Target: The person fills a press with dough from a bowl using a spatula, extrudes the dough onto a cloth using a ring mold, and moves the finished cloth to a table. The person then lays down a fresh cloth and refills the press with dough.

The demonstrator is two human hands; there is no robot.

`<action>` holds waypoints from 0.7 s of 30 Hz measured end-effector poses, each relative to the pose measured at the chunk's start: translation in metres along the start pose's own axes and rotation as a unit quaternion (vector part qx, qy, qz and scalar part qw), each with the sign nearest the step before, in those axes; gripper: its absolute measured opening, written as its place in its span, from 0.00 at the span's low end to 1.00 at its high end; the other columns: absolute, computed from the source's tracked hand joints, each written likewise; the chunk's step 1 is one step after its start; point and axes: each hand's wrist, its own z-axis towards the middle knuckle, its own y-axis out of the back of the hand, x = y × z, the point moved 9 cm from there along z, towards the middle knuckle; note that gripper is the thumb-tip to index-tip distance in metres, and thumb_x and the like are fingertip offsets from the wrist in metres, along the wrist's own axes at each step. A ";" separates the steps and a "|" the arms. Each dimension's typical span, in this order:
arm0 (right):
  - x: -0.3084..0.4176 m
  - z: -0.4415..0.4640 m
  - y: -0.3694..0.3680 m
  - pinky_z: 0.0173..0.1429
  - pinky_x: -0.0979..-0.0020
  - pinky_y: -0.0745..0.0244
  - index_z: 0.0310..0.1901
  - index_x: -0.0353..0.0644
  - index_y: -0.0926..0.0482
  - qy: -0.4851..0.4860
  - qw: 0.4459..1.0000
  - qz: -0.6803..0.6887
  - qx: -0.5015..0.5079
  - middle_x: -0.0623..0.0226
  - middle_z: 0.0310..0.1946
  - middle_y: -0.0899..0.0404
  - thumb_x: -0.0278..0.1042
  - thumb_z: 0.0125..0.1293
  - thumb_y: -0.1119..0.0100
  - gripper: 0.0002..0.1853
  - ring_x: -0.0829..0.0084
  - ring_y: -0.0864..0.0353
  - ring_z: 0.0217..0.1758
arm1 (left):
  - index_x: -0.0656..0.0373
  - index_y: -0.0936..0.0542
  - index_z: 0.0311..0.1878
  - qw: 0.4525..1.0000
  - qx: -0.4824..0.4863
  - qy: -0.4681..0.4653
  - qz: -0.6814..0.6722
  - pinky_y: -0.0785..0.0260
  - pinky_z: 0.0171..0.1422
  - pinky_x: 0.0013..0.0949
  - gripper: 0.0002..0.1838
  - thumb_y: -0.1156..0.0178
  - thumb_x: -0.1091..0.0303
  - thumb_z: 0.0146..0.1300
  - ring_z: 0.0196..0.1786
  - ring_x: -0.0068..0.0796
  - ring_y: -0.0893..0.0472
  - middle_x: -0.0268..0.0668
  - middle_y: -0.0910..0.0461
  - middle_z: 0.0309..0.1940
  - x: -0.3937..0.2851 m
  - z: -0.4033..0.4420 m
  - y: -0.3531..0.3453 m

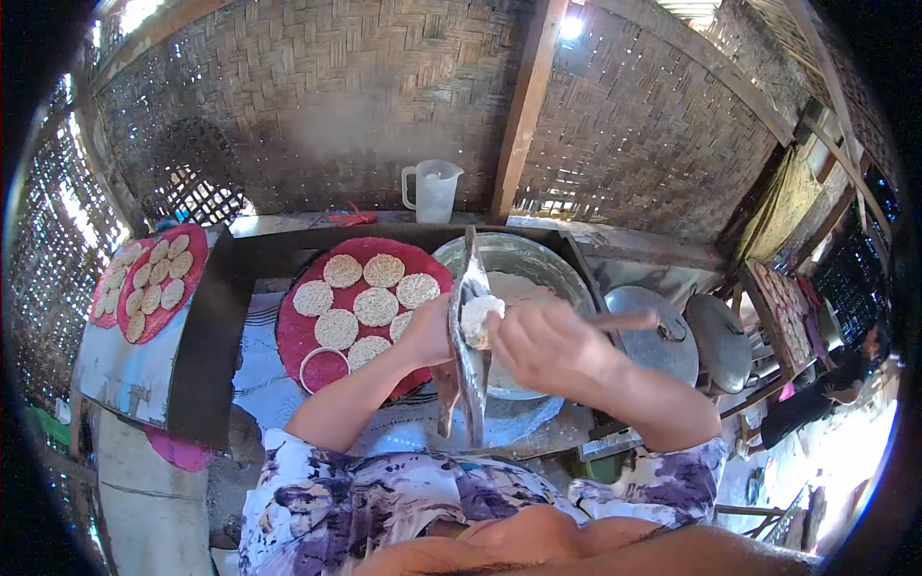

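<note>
The left hand [427,336], with a red tray [423,262] of pale discs [375,307] at its ten o'clock, holds a long grey board [470,389], its fingers mostly hidden. The board stands from twelve to six o'clock. Against its face is one white lump [479,319], rough and uneven. At the lump's four o'clock, the right hand [545,343] is clenched on a wooden handle [629,320].

Wears patterned, short-sleeved top [408,492].
Shows irregular purple, white and near-black blotches, repeated on sleeves [667,485]; leaves forearms [348,396], left hand [429,333] and right hand [544,344] bare.
</note>
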 end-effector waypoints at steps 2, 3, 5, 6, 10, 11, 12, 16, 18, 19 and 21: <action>0.004 -0.002 0.006 0.29 0.75 0.38 0.35 0.43 0.25 -0.001 0.999 -0.020 -0.041 0.77 0.20 0.36 0.34 0.50 0.44 0.10 0.77 0.30 0.26 | 0.55 0.23 0.46 1.000 -0.002 0.003 -0.021 0.30 0.49 0.33 0.23 0.36 0.54 0.46 0.44 0.37 0.21 0.41 0.20 0.41 0.011 0.000 0.004; -0.004 -0.007 0.007 0.28 0.75 0.39 0.35 0.43 0.25 -0.014 0.999 0.021 -0.033 0.77 0.20 0.36 0.33 0.49 0.43 0.10 0.77 0.31 0.25 | 0.55 0.23 0.48 0.999 0.009 -0.028 0.012 0.31 0.51 0.33 0.23 0.37 0.56 0.49 0.46 0.35 0.21 0.40 0.21 0.42 0.008 0.000 0.004; -0.026 -0.022 0.007 0.23 0.73 0.39 0.38 0.45 0.24 -0.071 0.987 0.135 -0.045 0.75 0.19 0.34 0.30 0.46 0.40 0.14 0.76 0.31 0.21 | 0.58 0.25 0.50 0.996 0.023 -0.025 -0.085 0.32 0.51 0.29 0.22 0.37 0.62 0.51 0.47 0.26 0.24 0.36 0.22 0.44 0.027 0.001 -0.001; -0.041 -0.029 0.012 0.24 0.72 0.38 0.37 0.45 0.24 -0.104 0.983 0.146 -0.040 0.74 0.20 0.33 0.32 0.48 0.40 0.12 0.75 0.30 0.22 | 0.60 0.26 0.51 0.990 0.029 -0.026 -0.132 0.33 0.52 0.28 0.22 0.36 0.65 0.52 0.48 0.22 0.26 0.34 0.23 0.45 0.037 0.003 -0.002; -0.093 -0.060 0.019 0.24 0.69 0.36 0.36 0.47 0.24 -0.250 0.954 0.163 0.001 0.71 0.20 0.32 0.37 0.49 0.38 0.11 0.70 0.29 0.23 | 0.62 0.24 0.48 0.994 -0.007 -0.014 -0.107 0.33 0.50 0.27 0.18 0.39 0.68 0.54 0.46 0.21 0.26 0.33 0.22 0.42 0.050 0.008 0.013; -0.099 -0.062 0.015 0.25 0.66 0.34 0.35 0.49 0.24 -0.277 0.946 0.166 -0.017 0.69 0.19 0.33 0.40 0.48 0.37 0.12 0.67 0.28 0.23 | 0.62 0.24 0.47 0.994 -0.038 -0.022 -0.104 0.33 0.49 0.27 0.17 0.39 0.70 0.53 0.44 0.21 0.25 0.32 0.22 0.41 0.048 0.007 0.013; -0.096 -0.059 0.006 0.26 0.66 0.33 0.34 0.50 0.24 -0.267 0.948 0.173 0.001 0.69 0.19 0.33 0.40 0.49 0.37 0.11 0.67 0.28 0.23 | 0.60 0.25 0.49 0.995 -0.023 -0.019 -0.090 0.33 0.51 0.30 0.20 0.39 0.65 0.52 0.46 0.27 0.25 0.36 0.22 0.43 0.041 0.005 0.009; -0.088 -0.051 -0.012 0.28 0.65 0.31 0.31 0.49 0.25 -0.228 0.946 0.217 0.078 0.69 0.20 0.30 0.42 0.50 0.38 0.10 0.65 0.26 0.25 | 0.57 0.25 0.50 0.999 0.022 -0.005 -0.047 0.32 0.52 0.36 0.27 0.38 0.52 0.48 0.48 0.42 0.23 0.46 0.22 0.44 0.022 0.004 -0.001; -0.080 -0.049 -0.020 0.28 0.64 0.32 0.32 0.48 0.23 -0.193 0.940 0.250 0.126 0.69 0.21 0.29 0.42 0.49 0.37 0.11 0.64 0.26 0.25 | 0.58 0.24 0.48 0.997 0.026 -0.031 0.070 0.31 0.50 0.37 0.27 0.37 0.51 0.47 0.46 0.43 0.22 0.47 0.22 0.42 0.008 0.001 -0.001; -0.075 -0.045 -0.022 0.28 0.65 0.32 0.32 0.48 0.24 -0.179 0.945 0.247 0.121 0.69 0.20 0.30 0.42 0.50 0.38 0.11 0.65 0.26 0.25 | 0.58 0.23 0.46 1.000 -0.008 -0.010 0.021 0.30 0.47 0.38 0.27 0.37 0.50 0.46 0.43 0.45 0.21 0.47 0.21 0.40 0.009 0.000 -0.002; -0.061 -0.032 -0.029 0.29 0.67 0.32 0.31 0.48 0.25 -0.153 0.953 0.237 0.111 0.71 0.20 0.31 0.42 0.51 0.40 0.10 0.67 0.26 0.25 | 0.57 0.23 0.45 0.998 -0.001 0.001 0.060 0.30 0.47 0.39 0.27 0.37 0.49 0.45 0.43 0.45 0.21 0.46 0.21 0.39 0.012 0.001 -0.007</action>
